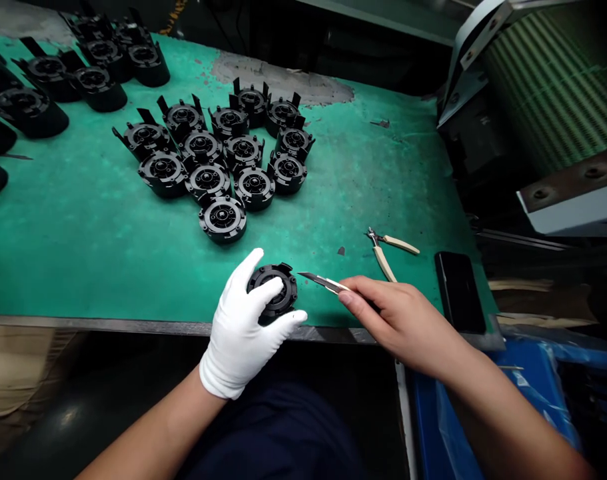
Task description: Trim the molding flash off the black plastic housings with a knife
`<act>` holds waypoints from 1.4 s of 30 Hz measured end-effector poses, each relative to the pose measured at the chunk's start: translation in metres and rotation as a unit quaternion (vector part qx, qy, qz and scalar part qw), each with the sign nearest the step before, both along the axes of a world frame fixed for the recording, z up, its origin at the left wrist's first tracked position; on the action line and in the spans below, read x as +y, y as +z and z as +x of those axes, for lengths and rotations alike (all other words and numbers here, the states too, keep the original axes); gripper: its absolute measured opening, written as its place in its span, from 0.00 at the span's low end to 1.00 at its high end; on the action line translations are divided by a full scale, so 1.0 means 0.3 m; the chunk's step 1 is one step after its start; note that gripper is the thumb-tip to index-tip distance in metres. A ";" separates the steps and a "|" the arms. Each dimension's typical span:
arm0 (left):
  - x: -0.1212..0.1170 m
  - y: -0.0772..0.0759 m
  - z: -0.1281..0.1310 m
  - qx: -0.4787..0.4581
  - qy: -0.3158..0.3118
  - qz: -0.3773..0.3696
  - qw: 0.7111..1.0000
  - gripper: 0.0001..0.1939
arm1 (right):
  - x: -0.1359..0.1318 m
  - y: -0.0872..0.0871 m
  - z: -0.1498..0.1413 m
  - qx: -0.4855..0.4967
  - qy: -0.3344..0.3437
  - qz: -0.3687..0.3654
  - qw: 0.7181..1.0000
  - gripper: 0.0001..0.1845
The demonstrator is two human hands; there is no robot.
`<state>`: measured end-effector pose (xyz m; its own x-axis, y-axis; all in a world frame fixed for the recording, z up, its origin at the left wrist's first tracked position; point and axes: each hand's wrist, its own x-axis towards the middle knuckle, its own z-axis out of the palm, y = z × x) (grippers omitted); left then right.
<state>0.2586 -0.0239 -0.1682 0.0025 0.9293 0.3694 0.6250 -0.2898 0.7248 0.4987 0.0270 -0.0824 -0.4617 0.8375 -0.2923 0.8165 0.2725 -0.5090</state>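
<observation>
My left hand (250,313), in a white glove, grips a round black plastic part (274,285) near the table's front edge. One finger lies across its top face, while the thumb and another finger go around its sides. Bare and closed, my right hand (403,317) holds a craft knife (328,283) by its handle. The blade points left, and its tip is just short of the part's right side, apart from it. Behind my left hand stands a cluster of similar round black parts (222,217), some with upright tabs.
On the green tabletop (108,253), cream-handled nippers (380,257) lie behind my right hand. A black phone (460,291) rests by the right edge. More black parts (98,87) stand at the far left. A machine with a ribbed green belt (558,87) rises at right, above a blue crate (433,420).
</observation>
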 end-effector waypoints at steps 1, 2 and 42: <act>-0.004 0.000 0.003 -0.008 -0.003 0.006 1.000 0.17 | -0.008 -0.009 0.006 0.013 -0.007 -0.005 1.000 0.16; -0.008 0.000 0.006 -0.014 -0.001 0.010 1.000 0.14 | -0.017 -0.017 0.012 0.026 -0.011 -0.009 1.000 0.16; 0.012 0.014 -0.015 0.030 0.007 -0.064 0.997 0.49 | 0.008 -0.015 -0.049 0.097 0.025 0.000 0.995 0.16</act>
<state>0.2541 -0.0203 -0.1641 0.0083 0.9691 0.2464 0.6723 -0.1878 0.7160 0.4840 0.0295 -0.0870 -0.5499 0.8125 -0.1937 0.6882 0.3093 -0.6563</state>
